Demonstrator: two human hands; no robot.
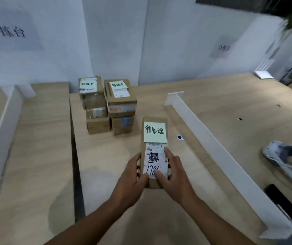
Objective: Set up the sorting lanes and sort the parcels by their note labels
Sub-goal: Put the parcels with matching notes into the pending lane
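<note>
A long brown cardboard parcel (155,121) is held above the wooden table (106,156). It carries a green handwritten note (155,132) and a white shipping label (156,159). My left hand (133,175) grips its left edge near the near end, thumb on the label. My right hand (170,171) grips its right edge, thumb on top. Two stacks of brown parcels (109,106) stand at the back of the middle lane, each topped by a green note (117,85).
A white divider board (217,149) runs along the right of the middle lane; another white divider (2,124) stands at the left. A dark gap (75,156) separates two tabletops. A white headset (286,156) and a black phone (281,200) lie at the right.
</note>
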